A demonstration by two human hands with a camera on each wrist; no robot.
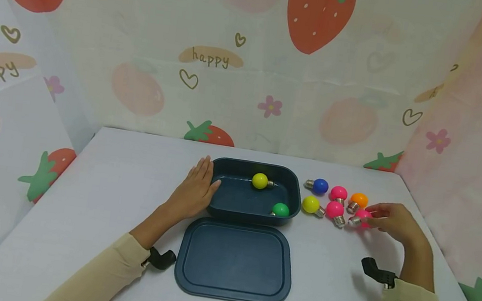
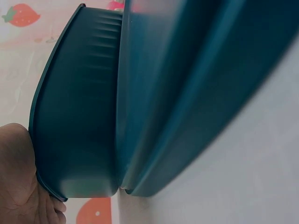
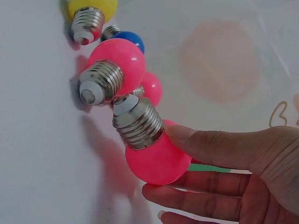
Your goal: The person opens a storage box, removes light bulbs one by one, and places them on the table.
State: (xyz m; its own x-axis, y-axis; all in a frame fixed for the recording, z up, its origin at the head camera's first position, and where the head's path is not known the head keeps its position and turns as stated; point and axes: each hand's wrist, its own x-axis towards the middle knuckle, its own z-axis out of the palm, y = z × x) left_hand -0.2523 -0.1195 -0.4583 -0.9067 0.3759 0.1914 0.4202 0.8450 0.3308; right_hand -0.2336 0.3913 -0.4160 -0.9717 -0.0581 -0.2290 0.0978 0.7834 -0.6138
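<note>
My right hand (image 1: 396, 222) pinches a pink light bulb (image 3: 156, 161) by its round part, thumb on one side and fingers on the other. Its metal screw base points away from the palm. My left hand (image 1: 190, 192) rests with straight fingers against the left rim of a dark blue box (image 1: 252, 218). Inside that box lie a yellow bulb (image 1: 260, 181) and a green bulb (image 1: 281, 209). In the left wrist view, part of the left hand (image 2: 18, 172) touches the box's rim.
Right of the box lie a blue bulb (image 1: 320, 186), another yellow bulb (image 1: 310, 204), two more pink bulbs, the nearer pink bulb (image 1: 334, 209) among them, and an orange bulb (image 1: 359, 199). A dark blue lid (image 1: 235, 261) lies flat in front of the box on the white table (image 1: 130, 167).
</note>
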